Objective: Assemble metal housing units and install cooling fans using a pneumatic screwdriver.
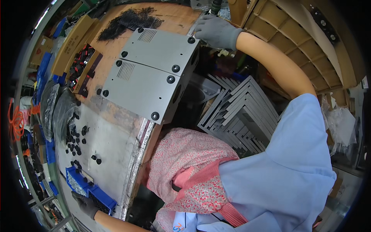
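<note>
My right hand [218, 31], in a grey glove, is at the far right corner of two grey metal covers. Its fingers are curled round a dark green and black screwdriver [215, 7], whose lower part the hand hides. The nearer cover [135, 89] and the farther cover [162, 48] lie side by side, with vent slots and round black feet at their corners. At the lower left my left hand [85, 205], also gloved, is beside a blue bin of small screws [75, 181]. Its fingers are bent together; what they hold, if anything, cannot be made out.
Loose black feet [77, 141] lie scattered on the table. A second blue bin [102, 199] adjoins the screws. Black coiled cords [131, 21] lie at the back. Stacked grey metal panels [247, 114] stand on the right, below a divided cardboard box [293, 42]. An open carton [87, 71] holds red-and-black parts.
</note>
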Available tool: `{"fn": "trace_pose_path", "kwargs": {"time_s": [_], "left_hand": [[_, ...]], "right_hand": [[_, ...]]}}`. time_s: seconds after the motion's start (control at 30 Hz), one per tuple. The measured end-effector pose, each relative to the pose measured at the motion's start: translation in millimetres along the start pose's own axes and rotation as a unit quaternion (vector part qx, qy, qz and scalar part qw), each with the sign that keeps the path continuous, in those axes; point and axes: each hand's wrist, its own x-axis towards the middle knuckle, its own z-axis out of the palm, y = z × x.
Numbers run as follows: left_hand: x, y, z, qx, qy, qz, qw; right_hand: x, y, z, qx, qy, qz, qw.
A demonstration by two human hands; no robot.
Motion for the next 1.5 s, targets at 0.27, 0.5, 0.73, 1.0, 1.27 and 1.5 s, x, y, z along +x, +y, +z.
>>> {"fn": "trace_pose_path", "kwargs": {"time_s": [0.27, 0.5, 0.73, 1.0, 1.27, 1.5], "left_hand": [[-131.6, 138.3, 70.8, -0.398, -0.182, -0.147, 0.887], [-260.3, 185.9, 222.2, -0.364, -0.694, -0.291, 0.548], [-277.4, 174.1, 329.7, -0.585, -0.396, -0.627, 0.329], [-282.7, 159.9, 329.0, -0.621, -0.422, -0.471, 0.462], [-257.4, 212.0, 209.0, -0.683, -0.401, -0.203, 0.575], [-185.8, 209.5, 115.6, -0.609, -0.207, 0.002, 0.766]], "right_hand": [[-29.8, -44.9, 16.0, 0.472, -0.034, 0.225, 0.851], [-19.8, -118.4, 80.6, 0.769, 0.025, 0.485, 0.416], [12.0, -168.8, 83.1, 0.611, 0.137, 0.601, 0.497], [20.6, -161.1, 56.4, 0.714, 0.202, 0.559, 0.369], [27.0, -190.1, -21.2, 0.814, 0.194, 0.406, 0.367], [40.4, -199.0, -19.5, 0.539, 0.291, 0.255, 0.748]]}}
